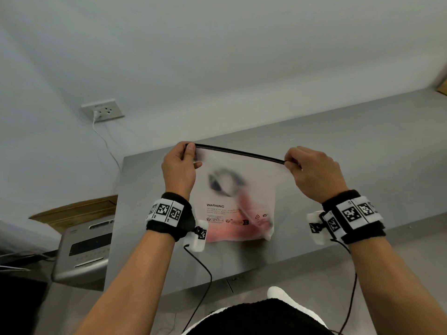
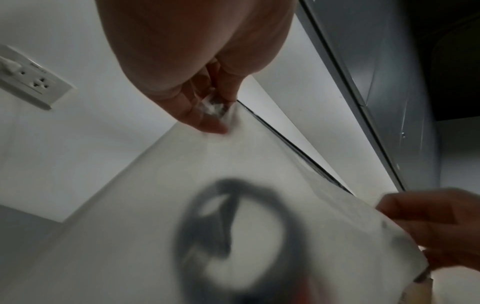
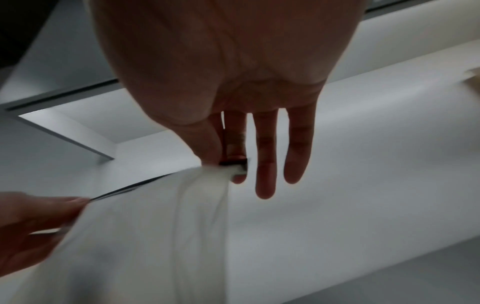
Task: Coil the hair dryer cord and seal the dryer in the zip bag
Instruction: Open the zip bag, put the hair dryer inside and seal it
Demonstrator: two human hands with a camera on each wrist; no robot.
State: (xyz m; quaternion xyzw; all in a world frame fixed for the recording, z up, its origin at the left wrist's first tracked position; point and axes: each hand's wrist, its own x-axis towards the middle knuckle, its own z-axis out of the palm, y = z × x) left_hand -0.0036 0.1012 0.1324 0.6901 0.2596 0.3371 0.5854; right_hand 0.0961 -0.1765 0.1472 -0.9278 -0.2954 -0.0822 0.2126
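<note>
Fingers [image 1: 191, 149] — at zip bag [image 1: 256, 170] top corners

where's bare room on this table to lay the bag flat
Widest bare patch: the steel table right of the zip bag, out to the cardboard in the far corner. Another runs behind the bag to the wall. Left of it only a narrow strip before the table's edge. Crowded mid-table, where left hand and right hand hold it.

"WARNING" printed on the zip bag [image 1: 238, 189], smaller print unreadable
</note>
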